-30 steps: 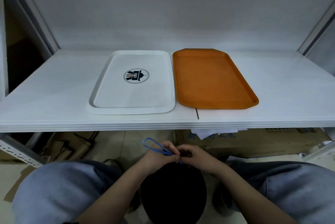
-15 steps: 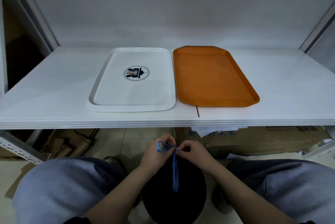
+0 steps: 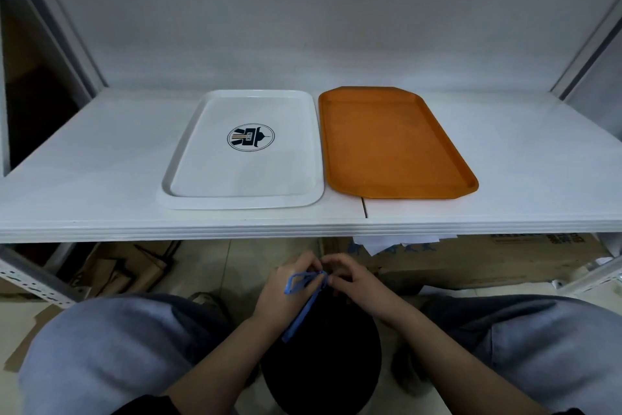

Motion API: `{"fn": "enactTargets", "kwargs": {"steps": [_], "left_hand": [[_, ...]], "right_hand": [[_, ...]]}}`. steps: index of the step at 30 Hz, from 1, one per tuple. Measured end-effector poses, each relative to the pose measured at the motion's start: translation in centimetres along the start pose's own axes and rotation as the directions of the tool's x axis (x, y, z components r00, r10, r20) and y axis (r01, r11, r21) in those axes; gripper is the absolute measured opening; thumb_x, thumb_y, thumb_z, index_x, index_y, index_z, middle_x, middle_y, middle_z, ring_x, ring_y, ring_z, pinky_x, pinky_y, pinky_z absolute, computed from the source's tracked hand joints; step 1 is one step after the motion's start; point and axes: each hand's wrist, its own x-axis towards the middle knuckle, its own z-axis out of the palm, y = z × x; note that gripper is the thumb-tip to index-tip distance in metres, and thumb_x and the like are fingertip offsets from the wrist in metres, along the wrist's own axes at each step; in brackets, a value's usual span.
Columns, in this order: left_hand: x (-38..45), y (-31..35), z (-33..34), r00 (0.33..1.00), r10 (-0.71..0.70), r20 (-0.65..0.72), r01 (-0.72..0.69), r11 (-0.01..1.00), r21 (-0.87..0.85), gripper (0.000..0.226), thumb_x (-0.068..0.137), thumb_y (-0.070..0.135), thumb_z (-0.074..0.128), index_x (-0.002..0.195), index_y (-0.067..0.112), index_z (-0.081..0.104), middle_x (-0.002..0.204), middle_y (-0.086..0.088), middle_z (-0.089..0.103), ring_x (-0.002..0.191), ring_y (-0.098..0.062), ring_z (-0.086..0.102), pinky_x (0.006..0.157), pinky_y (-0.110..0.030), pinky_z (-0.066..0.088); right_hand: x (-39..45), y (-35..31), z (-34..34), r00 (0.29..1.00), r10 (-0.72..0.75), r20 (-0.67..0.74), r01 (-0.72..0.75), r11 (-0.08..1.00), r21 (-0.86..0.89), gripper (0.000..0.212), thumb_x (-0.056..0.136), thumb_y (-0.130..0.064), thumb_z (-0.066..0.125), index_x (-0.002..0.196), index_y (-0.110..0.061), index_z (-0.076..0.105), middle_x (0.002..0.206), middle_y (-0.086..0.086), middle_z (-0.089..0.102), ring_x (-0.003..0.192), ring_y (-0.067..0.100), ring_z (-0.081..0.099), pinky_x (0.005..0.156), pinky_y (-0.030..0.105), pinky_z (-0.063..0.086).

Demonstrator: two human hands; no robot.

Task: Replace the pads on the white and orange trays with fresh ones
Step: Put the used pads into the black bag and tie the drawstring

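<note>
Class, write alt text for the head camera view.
Two hands, left hand and right hand, pinch a blue drawstring over a black bag. Above, a bare white rectangular plastic tray and orange plastic tray sit side by side on a white shelf.

white shelf (image 3: pixel 101 162) against grey wall (image 3: pixel 303 11), tiled floor (image 3: pixel 208 266).
</note>
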Motion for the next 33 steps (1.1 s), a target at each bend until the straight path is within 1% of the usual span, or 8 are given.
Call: {"fn": "enactTargets", "kwargs": {"steps": [3,7,11,14,19,23,29,33], "left_hand": [[0.6,-0.4,0.1,0.999,-0.039,-0.021,0.037,0.998,-0.053,0.016,0.084,0.036,0.061,0.077,0.045,0.049,0.075,0.01,0.053,0.069,-0.001,0.054,0.061,-0.027,0.043],[0.4,-0.3,-0.2,0.993,-0.099,-0.057,0.09,0.986,-0.139,0.017,0.082,0.027,0.071,0.072,0.034,0.059,0.074,0.009,0.063,0.069,-0.003,0.061,0.061,-0.026,0.05],[0.4,-0.3,-0.2,0.99,-0.139,-0.032,0.132,0.978,-0.164,0.016,0.083,0.029,0.07,0.071,0.039,0.066,0.073,0.01,0.068,0.069,-0.003,0.065,0.064,-0.031,0.054],[0.1,-0.5,0.2,0.991,-0.125,-0.047,0.113,0.972,-0.207,0.018,0.086,0.022,0.067,0.076,0.036,0.069,0.075,0.009,0.071,0.069,-0.006,0.068,0.067,-0.036,0.057],[-0.5,-0.9,0.2,0.977,-0.201,-0.076,0.178,0.954,-0.242,0.02,0.088,0.025,0.065,0.072,0.037,0.065,0.069,0.013,0.068,0.071,-0.006,0.066,0.068,-0.034,0.054],[-1.5,-1.4,-0.7,0.968,-0.247,-0.045,0.238,0.96,-0.147,0.014,0.081,0.046,0.057,0.068,0.043,0.062,0.073,0.012,0.067,0.075,-0.007,0.064,0.067,-0.034,0.052],[-2.6,-2.0,-1.5,0.954,-0.299,-0.001,0.299,0.953,-0.042,0.027,0.092,0.031,0.059,0.067,0.041,0.055,0.069,0.011,0.062,0.073,-0.012,0.062,0.061,-0.035,0.049],[-2.7,-2.3,-1.5,0.952,-0.305,0.016,0.305,0.947,-0.102,0.031,0.091,0.031,0.061,0.064,0.045,0.059,0.062,0.015,0.06,0.067,-0.011,0.061,0.058,-0.032,0.045]], "right_hand": [[0.0,0.0,-0.2,0.997,-0.059,0.045,0.06,0.998,-0.027,0.019,0.096,-0.011,0.052,0.111,-0.019,0.062,0.089,-0.008,0.062,0.069,-0.01,0.055,0.063,0.008,0.04],[0.0,0.2,-0.3,0.998,-0.067,0.012,0.067,0.997,-0.028,0.016,0.095,-0.011,0.054,0.098,-0.021,0.067,0.081,-0.009,0.061,0.066,-0.008,0.055,0.06,0.011,0.042],[0.2,0.3,-0.3,0.997,-0.028,-0.076,0.028,1.0,-0.004,0.014,0.096,-0.013,0.053,0.091,-0.02,0.063,0.084,-0.005,0.065,0.063,0.002,0.063,0.052,0.018,0.047],[0.2,0.3,0.0,0.979,-0.078,-0.189,0.049,0.987,-0.153,0.009,0.094,-0.016,0.056,0.087,-0.02,0.06,0.082,-0.001,0.068,0.061,0.011,0.065,0.049,0.024,0.05],[0.1,-0.2,-0.2,0.939,-0.271,-0.21,0.084,0.775,-0.626,0.003,0.09,-0.024,0.054,0.091,-0.022,0.055,0.081,-0.006,0.065,0.073,0.013,0.062,0.064,0.032,0.048],[-0.2,0.4,-1.3,0.933,-0.273,-0.235,0.016,0.684,-0.729,0.006,0.091,-0.027,0.051,0.092,-0.021,0.053,0.079,-0.008,0.057,0.075,0.017,0.059,0.054,0.027,0.036],[-0.8,1.2,-2.2,0.936,-0.313,-0.162,0.013,0.49,-0.872,0.013,0.094,-0.029,0.043,0.101,-0.022,0.052,0.097,-0.004,0.06,0.084,0.021,0.061,0.061,0.03,0.041],[-0.9,1.7,-2.2,0.938,-0.317,-0.138,0.024,0.457,-0.889,0.017,0.096,-0.029,0.041,0.105,-0.02,0.051,0.102,-0.001,0.058,0.084,0.024,0.061,0.064,0.032,0.046]]}}
